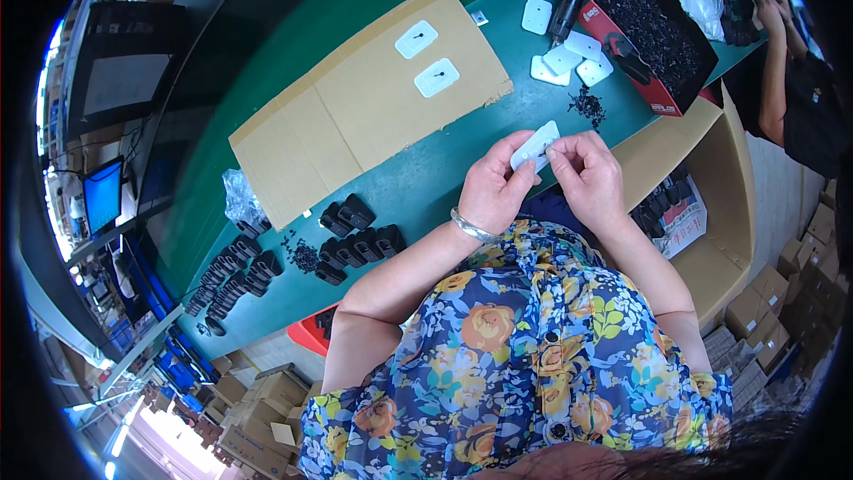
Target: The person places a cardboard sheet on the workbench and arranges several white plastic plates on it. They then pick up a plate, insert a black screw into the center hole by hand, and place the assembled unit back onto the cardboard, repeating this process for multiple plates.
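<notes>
Wearer: shirt [515,338], dark navy ground, floral print all over; large blooms in orange-peach and yellow, smaller blossoms in pale blue and white, leaves in yellow-green and muted blue; front placket [548,378] in the same print, set with round, dark buttons [558,431]; cloth light-looking, creased beside the placket; sleeves [333,427] short, pattern matching; forearms [409,271] bare; bracelet [474,228] on the left one, silver-coloured, a narrow smooth band, shiny; left hand [498,176] and right hand [588,180] bare; hair [702,455] dark, fine strands, partly blurred at lower edge.
</notes>
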### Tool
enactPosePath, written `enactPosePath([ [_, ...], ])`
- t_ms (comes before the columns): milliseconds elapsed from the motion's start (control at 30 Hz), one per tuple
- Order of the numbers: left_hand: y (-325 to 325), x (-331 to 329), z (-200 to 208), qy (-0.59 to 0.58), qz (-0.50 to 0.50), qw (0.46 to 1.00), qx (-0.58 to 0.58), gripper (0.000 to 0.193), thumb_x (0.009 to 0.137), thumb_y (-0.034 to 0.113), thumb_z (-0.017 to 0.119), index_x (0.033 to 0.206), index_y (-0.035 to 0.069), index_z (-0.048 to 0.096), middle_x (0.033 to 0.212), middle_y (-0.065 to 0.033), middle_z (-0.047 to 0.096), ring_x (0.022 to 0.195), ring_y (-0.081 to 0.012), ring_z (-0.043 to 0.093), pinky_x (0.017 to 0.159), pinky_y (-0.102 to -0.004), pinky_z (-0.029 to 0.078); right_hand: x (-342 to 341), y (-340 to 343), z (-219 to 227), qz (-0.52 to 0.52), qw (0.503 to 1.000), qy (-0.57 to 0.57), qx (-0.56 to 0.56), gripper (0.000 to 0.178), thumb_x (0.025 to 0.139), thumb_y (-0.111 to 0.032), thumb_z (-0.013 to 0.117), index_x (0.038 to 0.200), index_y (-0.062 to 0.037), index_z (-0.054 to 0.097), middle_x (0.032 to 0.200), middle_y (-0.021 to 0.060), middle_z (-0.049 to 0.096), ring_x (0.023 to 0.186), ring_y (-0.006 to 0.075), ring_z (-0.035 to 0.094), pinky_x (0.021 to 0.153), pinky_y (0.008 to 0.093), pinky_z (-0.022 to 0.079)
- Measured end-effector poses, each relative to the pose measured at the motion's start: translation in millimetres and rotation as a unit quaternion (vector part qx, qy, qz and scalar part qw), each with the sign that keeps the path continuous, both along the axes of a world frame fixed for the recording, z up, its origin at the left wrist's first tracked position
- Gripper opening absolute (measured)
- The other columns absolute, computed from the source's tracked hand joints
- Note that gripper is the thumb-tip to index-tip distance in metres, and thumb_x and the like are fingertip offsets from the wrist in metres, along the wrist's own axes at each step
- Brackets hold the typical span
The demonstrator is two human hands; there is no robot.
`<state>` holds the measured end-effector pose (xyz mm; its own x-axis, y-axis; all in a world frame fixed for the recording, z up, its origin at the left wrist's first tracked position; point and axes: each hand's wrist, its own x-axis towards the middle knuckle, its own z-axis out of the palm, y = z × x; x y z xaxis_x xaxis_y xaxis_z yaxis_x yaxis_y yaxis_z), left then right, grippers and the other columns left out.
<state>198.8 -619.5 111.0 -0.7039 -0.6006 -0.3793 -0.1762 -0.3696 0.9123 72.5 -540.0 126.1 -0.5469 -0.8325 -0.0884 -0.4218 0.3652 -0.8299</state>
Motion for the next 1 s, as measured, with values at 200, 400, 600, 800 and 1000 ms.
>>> enactPosePath([
  [200,-0.7,-2.2,1.7,0.022,0.008,0.999,0.033,0.032,0.085,0.003,0.048,0.117,0.001,0.043,0.103,-0.0068,0.055,0.082,-0.0108,0.056,0.069,-0.0238,0.05,5.2,-0.6,-8.1,-0.059,0.993,-0.08,-0.059,0.007,0.077,-0.009,0.061,0.077,-0.0024,0.058,0.069,0.0046,0.05,0.053,0.0122,0.048,0.047,0.0243,0.04],
  [400,0.0,-1.9,1.0,0.018,0.008,0.999,0.039,0.032,0.085,0.003,0.047,0.117,0.0,0.043,0.104,-0.007,0.055,0.085,-0.0112,0.056,0.07,-0.0242,0.05,2.5,-4.2,-5.3,-0.044,0.998,-0.017,-0.05,0.008,0.076,-0.01,0.062,0.077,-0.003,0.058,0.067,0.005,0.051,0.053,0.0133,0.048,0.046,0.0248,0.04],
  [600,4.8,-4.9,-2.6,0.054,0.055,0.996,0.05,0.031,0.085,0.003,0.048,0.116,0.0,0.043,0.103,-0.0072,0.055,0.084,-0.0106,0.056,0.069,-0.024,0.05,3.0,-11.4,0.6,-0.024,0.997,0.057,-0.04,0.011,0.073,-0.01,0.064,0.071,-0.0036,0.056,0.064,0.0061,0.051,0.052,0.0161,0.051,0.046,0.027,0.041],
  [800,4.1,-6.5,-9.8,0.035,0.079,0.996,0.016,0.027,0.085,0.005,0.049,0.111,0.0,0.047,0.096,-0.0051,0.057,0.077,-0.0085,0.056,0.063,-0.0214,0.049,6.5,-12.1,-1.3,-0.018,0.997,0.067,-0.046,0.011,0.072,-0.008,0.064,0.069,-0.0039,0.055,0.065,0.0063,0.051,0.053,0.0162,0.052,0.047,0.0272,0.043],
  [1000,2.3,-5.7,-15.1,0.03,0.091,0.995,-0.01,0.023,0.083,0.007,0.053,0.106,0.001,0.051,0.09,-0.0034,0.058,0.072,-0.0066,0.054,0.058,-0.0193,0.048,9.5,-9.3,-7.3,-0.018,0.996,0.054,-0.065,0.01,0.07,-0.006,0.065,0.068,-0.0042,0.054,0.065,0.0063,0.051,0.053,0.0157,0.053,0.046,0.0269,0.043],
])
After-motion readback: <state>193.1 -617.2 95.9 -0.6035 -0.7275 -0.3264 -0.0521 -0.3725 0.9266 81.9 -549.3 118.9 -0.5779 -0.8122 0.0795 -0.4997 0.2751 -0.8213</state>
